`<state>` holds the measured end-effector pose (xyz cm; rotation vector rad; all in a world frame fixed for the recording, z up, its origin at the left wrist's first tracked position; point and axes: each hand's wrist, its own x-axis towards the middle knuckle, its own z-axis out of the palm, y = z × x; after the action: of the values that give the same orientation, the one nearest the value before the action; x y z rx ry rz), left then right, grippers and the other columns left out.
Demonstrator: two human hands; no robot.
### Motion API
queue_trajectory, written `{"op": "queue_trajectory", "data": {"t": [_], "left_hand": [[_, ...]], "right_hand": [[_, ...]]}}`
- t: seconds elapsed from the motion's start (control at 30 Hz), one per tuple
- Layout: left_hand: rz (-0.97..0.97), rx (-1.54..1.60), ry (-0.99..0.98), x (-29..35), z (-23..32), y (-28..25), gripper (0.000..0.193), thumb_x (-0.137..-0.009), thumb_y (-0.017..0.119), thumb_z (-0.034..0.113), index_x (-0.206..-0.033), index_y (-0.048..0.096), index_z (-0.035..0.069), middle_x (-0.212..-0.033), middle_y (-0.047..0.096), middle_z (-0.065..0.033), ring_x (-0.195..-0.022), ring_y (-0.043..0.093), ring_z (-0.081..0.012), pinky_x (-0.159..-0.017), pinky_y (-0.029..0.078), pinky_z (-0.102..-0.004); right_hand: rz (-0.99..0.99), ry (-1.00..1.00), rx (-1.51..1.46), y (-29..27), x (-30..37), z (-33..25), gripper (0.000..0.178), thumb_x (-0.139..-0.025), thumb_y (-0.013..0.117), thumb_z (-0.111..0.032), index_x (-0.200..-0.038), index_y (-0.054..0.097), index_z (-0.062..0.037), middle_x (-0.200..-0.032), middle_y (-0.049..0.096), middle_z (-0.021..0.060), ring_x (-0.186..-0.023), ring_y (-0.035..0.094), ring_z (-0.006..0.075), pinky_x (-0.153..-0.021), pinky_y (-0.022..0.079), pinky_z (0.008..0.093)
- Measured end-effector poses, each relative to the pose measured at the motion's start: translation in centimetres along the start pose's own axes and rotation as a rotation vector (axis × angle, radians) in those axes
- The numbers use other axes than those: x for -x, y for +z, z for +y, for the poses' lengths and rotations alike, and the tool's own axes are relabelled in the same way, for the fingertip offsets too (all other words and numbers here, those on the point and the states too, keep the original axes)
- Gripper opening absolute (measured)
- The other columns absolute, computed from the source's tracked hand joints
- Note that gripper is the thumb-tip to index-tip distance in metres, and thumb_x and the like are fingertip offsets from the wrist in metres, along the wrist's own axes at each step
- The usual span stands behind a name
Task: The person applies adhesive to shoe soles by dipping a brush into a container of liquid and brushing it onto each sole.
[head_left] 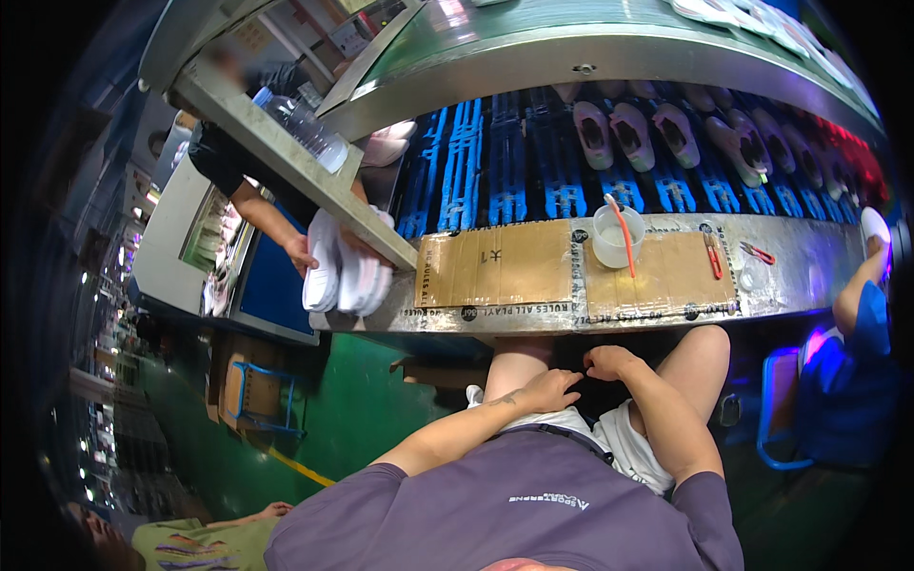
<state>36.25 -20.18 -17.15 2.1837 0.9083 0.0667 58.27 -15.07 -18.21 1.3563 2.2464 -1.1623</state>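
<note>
My left hand (550, 388) rests on my lap below the bench edge, fingers loosely spread, holding nothing. Beside it, my right hand (609, 361) sits between my knees with the fingers curled; nothing shows in it. Both are under the cardboard-covered bench top (505, 271). On that bench stands a white plastic cup (616, 238) with an orange-handled brush in it, the thing nearest my hands.
A blue conveyor (495, 171) carries pink shoes (633, 133) past the bench. Red-handled scissors (757, 252) and a red tool (714, 257) lie at right. At left a person's hand (303, 253) holds white soles (345, 271). Another person's arm (857, 290) shows at right. A plastic bottle (305, 128) lies on a shelf.
</note>
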Motion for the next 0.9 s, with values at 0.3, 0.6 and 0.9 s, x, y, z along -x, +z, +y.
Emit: {"op": "queue_trajectory", "data": {"t": [0.3, 0.6, 0.9], "left_hand": [[-0.019, 0.573, -0.074, 10.8, 4.7, -16.2, 0.058, -0.099, 0.073, 0.020, -0.150, 0.054, 0.000, -0.129, 0.072, -0.0125, -0.114, 0.072, -0.0205, -0.100, 0.056, -0.0345], [1.141, -0.338, -0.842, 29.7, -11.6, -36.5, 0.046, -0.095, 0.073, 0.032, -0.118, 0.070, -0.008, -0.101, 0.074, -0.0283, -0.095, 0.077, -0.0341, -0.083, 0.057, -0.0434], [0.749, 0.287, -0.825, 27.7, -24.8, -40.0, 0.078, -0.084, 0.080, 0.057, -0.135, 0.070, -0.001, -0.129, 0.073, -0.0205, -0.119, 0.069, -0.0305, -0.104, 0.051, -0.0408]], "right_hand": [[0.306, -0.037, -0.106, -2.0, 3.1, -1.5, 0.032, -0.096, 0.069, -0.027, -0.120, 0.075, -0.0078, -0.105, 0.077, 0.0205, -0.102, 0.074, 0.0381, -0.091, 0.058, 0.0487], [0.352, -0.431, -0.340, -9.0, 3.8, -14.8, 0.029, -0.099, 0.069, -0.022, -0.121, 0.071, -0.0028, -0.114, 0.074, 0.0211, -0.100, 0.073, 0.0374, -0.087, 0.058, 0.0435], [0.177, -0.237, -0.892, -15.2, -12.3, -29.6, 0.077, -0.098, 0.071, -0.054, -0.141, 0.060, 0.0092, -0.130, 0.069, 0.0197, -0.114, 0.066, 0.0228, -0.096, 0.053, 0.0335]]}}
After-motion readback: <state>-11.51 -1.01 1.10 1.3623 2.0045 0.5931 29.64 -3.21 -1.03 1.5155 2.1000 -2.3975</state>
